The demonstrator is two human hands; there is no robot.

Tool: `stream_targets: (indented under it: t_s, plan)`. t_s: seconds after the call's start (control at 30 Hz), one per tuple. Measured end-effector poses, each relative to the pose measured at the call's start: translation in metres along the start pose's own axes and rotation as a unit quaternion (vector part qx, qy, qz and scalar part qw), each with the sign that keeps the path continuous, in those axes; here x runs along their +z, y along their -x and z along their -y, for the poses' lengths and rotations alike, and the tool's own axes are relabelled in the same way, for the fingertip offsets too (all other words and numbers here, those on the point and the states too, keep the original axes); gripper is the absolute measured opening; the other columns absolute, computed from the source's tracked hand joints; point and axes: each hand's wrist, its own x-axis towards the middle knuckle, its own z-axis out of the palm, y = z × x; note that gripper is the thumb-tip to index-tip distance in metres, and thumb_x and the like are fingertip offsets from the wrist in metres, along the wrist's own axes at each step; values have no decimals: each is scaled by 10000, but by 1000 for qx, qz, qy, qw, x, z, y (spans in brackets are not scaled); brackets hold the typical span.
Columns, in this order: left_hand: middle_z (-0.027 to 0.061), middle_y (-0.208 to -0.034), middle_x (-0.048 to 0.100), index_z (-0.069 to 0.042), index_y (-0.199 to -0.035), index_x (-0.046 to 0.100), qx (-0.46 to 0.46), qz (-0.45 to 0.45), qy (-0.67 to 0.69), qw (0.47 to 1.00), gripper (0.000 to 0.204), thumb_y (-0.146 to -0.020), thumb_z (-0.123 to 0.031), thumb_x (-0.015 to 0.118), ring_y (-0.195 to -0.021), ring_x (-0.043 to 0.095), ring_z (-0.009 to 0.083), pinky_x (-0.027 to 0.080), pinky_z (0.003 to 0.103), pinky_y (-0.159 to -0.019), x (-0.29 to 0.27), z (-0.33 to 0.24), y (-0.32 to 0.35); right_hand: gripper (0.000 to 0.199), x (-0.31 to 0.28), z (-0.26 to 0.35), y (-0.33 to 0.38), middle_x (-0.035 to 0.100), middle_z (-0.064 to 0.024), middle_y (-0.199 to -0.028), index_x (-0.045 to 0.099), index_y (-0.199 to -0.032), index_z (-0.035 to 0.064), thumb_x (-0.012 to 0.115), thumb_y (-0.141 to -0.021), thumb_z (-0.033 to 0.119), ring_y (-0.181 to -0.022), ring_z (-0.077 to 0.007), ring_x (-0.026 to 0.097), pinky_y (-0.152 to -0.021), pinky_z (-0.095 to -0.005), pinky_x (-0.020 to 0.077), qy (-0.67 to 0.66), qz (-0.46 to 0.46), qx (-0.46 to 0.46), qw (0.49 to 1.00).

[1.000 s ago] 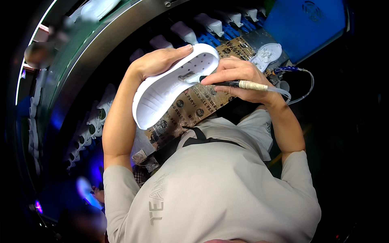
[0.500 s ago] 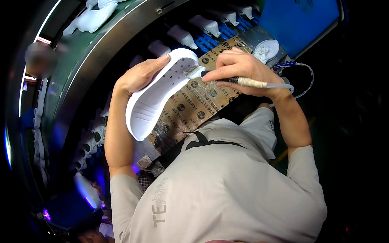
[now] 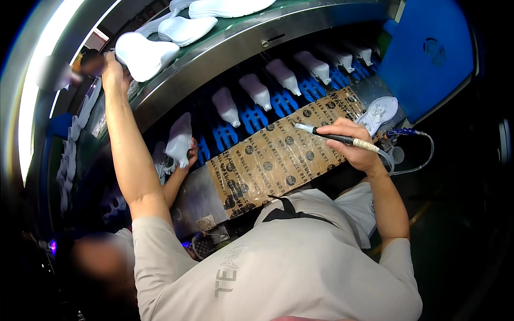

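Note:
My left arm stretches to the raised belt at the upper left. There my left hand (image 3: 116, 72) is closed at the edge of a white shoe sole (image 3: 145, 56); some of its fingers are hidden. My right hand (image 3: 353, 144) grips a black-handled brush (image 3: 334, 137) fitted with a clear tube. The pale bristles hang over a cardboard-covered bench (image 3: 267, 160). Beside that hand, at the bench's right end, lies a white sole-shaped dish (image 3: 381, 111) with white stuff in it.
More white soles (image 3: 187, 30) lie on the metal-edged belt. Behind the bench, pale shoe uppers on lasts (image 3: 254, 91) stand in a row by blue holders (image 3: 251, 119). Another person's hand (image 3: 191, 154) holds one upper (image 3: 180, 139) at the left. A blue panel (image 3: 428, 53) rises at the right.
My left hand has gone from over the bench to the belt at the upper left, with a white sole at it. The brush has moved right and down, away from the sole.

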Motion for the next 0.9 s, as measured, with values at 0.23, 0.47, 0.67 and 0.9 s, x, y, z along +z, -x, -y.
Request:
stream_targets:
  t_s: [0.23, 0.47, 0.67, 0.9]
  plan:
    - [279, -1144, 707, 26, -1043, 749, 121, 74, -760, 635, 325, -908, -168, 525, -1088, 695, 424, 545, 495, -941, -108, 88, -181, 303, 44, -62, 30, 657, -85, -923, 735, -1213, 33, 709, -912, 53, -849, -183, 607, -781, -287, 472, -62, -51, 114, 990]
    - [245, -1397, 620, -23, -1275, 698, -6, 102, -767, 634, 421, -876, -81, 578, -1297, 598, 438, 470, 538, -1066, -129, 118, -239, 305, 92, -117, 51, 718, -122, -1086, 731, -1211, 23, 671, -912, 5, -1015, -238, 668, -920, -318, 505, -65, -116, 176, 975]
    - [228, -1456, 580, -52, -1386, 620, 18, 139, -832, 537, 463, -963, -222, 539, -1247, 620, 480, 478, 665, -993, -187, 155, -336, 339, 113, -128, 61, 708, -131, -1122, 731, -1241, 65, 691, -906, 39, -1056, -252, 666, -940, -320, 511, -32, -99, 251, 962]
    - [271, -1359, 619, -42, -1405, 536, 93, -70, -751, 650, 466, -1037, -294, 401, -1230, 629, 447, 484, 558, -1045, -153, 145, -324, 303, 110, -137, 78, 718, -124, -1093, 739, -1240, 87, 696, -941, 109, -1010, -284, 660, -906, -360, 516, 16, -120, 222, 968]
